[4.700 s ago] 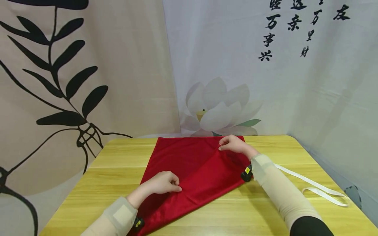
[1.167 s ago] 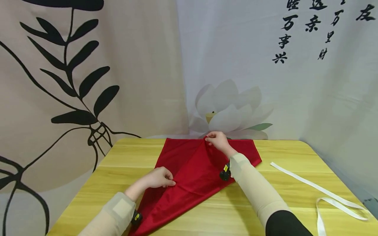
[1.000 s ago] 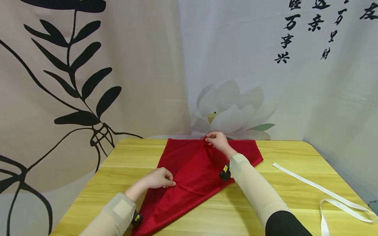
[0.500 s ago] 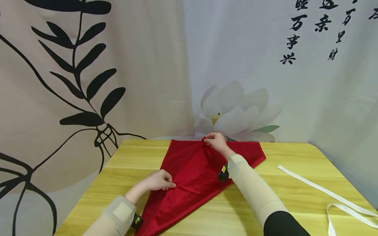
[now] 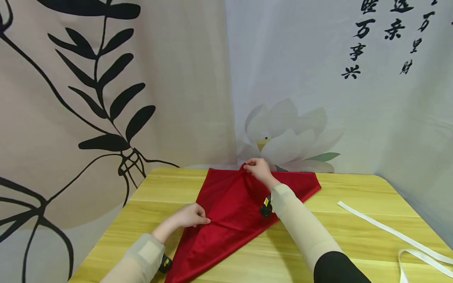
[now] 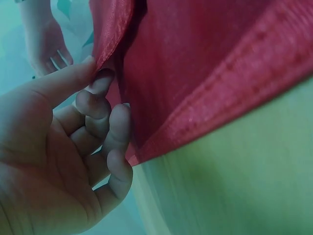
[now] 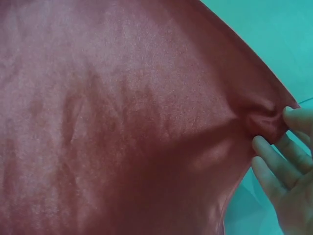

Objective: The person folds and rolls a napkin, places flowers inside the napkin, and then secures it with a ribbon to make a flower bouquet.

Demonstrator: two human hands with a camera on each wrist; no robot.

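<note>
A shiny red cloth [image 5: 235, 208] lies on the wooden table, with part of it lifted and turned over in a slanting fold. My left hand [image 5: 189, 215] pinches the folded edge near the cloth's left side; the left wrist view shows thumb and index finger on the hem, the other fingers loosely bent. At the far edge my right hand [image 5: 260, 169] pinches a raised part of the cloth, which bunches between thumb and fingers in the right wrist view. Beneath the fold, the lower layer shows at the far left and far right.
A white ribbon [image 5: 389, 232] lies loosely looped on the right of the wooden table [image 5: 141, 220]. Printed curtains [image 5: 184, 98] with a dark plant and a pale lotus hang behind the table's far edge.
Since the earliest frame my right hand has carried its pinch of cloth left and slightly away, uncovering the far right corner. My left hand keeps its pinch. The head view has turned left.
</note>
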